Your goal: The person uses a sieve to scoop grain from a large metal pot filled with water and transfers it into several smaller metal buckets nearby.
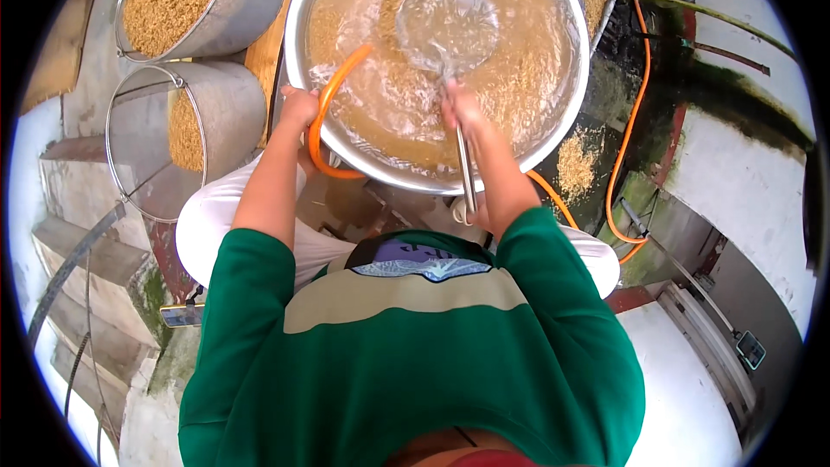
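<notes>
A wide metal basin (579,104) of cloudy water and pale brown grain lies before me. My right hand (462,104), blurred, grips the metal handle (465,172) of a round strainer ladle. Its bowl (447,23) is at the churned water near the basin's middle, partly hidden by glare and splash. My left hand (299,107) is closed at the basin's left rim, against an orange hose (316,133). Whether its fingers also hold the hose is hard to see. The hose loops over the rim, its end above the water.
Two metal buckets stand at left: a fuller one (256,0) and one (237,104) with less grain. Spilled grain (577,165) lies on a dark surface at right. More orange hose (639,97) runs along the right. Steps (91,240) are at lower left.
</notes>
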Demonstrator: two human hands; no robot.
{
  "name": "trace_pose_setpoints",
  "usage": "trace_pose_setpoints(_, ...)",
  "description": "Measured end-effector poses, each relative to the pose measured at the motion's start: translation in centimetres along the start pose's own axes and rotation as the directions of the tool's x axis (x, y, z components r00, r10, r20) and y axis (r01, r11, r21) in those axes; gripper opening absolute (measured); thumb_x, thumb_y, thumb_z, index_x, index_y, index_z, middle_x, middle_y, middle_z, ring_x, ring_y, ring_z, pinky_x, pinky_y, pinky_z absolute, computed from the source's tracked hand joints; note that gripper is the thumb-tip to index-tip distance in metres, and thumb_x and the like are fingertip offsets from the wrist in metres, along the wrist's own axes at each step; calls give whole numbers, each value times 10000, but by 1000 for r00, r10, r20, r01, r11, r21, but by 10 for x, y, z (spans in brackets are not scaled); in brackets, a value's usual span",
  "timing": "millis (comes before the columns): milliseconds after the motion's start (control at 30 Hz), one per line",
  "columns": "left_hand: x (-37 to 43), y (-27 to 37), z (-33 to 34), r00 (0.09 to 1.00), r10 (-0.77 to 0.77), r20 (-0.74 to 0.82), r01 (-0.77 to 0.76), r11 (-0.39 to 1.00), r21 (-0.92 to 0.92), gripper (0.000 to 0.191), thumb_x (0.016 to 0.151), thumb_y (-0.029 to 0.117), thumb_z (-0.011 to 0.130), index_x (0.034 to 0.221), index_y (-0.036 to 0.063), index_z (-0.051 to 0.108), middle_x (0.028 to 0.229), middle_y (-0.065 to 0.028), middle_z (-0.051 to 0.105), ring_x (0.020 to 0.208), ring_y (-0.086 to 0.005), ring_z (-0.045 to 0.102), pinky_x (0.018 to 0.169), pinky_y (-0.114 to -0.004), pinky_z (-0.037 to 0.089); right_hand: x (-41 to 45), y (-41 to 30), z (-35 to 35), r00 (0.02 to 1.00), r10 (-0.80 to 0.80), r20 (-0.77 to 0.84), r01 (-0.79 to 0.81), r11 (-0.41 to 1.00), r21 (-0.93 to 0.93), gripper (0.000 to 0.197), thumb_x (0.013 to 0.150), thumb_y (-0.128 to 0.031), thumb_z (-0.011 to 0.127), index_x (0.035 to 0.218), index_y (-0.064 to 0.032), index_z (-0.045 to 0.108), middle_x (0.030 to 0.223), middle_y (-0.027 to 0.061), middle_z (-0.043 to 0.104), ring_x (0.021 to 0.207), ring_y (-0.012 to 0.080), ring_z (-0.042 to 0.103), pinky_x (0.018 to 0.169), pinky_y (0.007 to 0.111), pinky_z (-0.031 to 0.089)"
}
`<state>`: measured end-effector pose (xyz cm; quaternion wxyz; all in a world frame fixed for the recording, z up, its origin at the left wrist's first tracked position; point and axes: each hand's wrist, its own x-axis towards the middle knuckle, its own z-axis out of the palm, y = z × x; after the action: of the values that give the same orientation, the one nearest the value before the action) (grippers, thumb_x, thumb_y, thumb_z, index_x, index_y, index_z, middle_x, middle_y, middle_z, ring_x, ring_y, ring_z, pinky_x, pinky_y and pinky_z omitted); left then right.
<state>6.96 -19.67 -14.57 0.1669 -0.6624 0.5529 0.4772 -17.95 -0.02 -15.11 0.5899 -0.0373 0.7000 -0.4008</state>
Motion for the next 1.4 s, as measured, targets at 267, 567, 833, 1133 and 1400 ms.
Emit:
trace_pose_setpoints(267, 3, -14, 1, 999, 35, -38, -35, 999, -11, 610, 861, 265, 459, 1128, -159, 112, 930, -295, 557, 730, -346, 615, 571, -370, 522, -4, 24, -95, 981, -159, -114, 174, 974, 142, 332, 868, -432, 437, 764, -118, 448, 483, -10, 364, 329, 94, 294, 294, 246, 239)
trace_pose_setpoints(567, 1, -15, 0, 998, -22, -64, 14, 992, -124, 491, 854, 253, 491, 1080, -55, 183, 837, -230, 541, 593, -281, 593, 404, -381, 477, -53, 45, -46, 863, -295, -409, -123, 663, -738, 464, 871, -411, 391, 1026, 6, 524, 940, 249, 579, 950, 403, 531, 821, 462, 397)
trace_pose_setpoints(833, -6, -3, -5, 999, 32, -16, -33, 999, -41, 710, 859, 261, 459, 1184, -183, 10, 868, -260, 583, 646, -305, 620, 497, -364, 513, -104, -11, -112, 465, -512, -723, -436, 578, -690, 329, 874, -318, 424, 1025, -28, 393, 784, 227, 598, 737, 403, 579, 646, 489, 436)
trace_pose_setpoints(1133, 0, -3, 0, 999, 37, -18, -38, 999, -18, 738, 858, 249, 449, 1200, -182, -43, 864, -258, 585, 648, -303, 620, 519, -357, 518, 10, 101, -58, 890, -187, -417, -98, 813, -573, 232, 844, -235, 476, 880, -6, 470, 663, 165, 560, 544, 299, 537, 486, 385, 431)
trace_pose_setpoints(1400, -10, -3, -9, 999, 32, -8, -32, 999, -39, 774, 856, 245, 453, 1214, -184, -83, 866, -240, 593, 636, -296, 622, 508, -347, 517, -32, 32, 6, 986, 126, 113, -163, 889, 429, 195, 917, -265, 393, 835, -90, 405, 551, -30, 345, 391, 60, 299, 315, 197, 250)
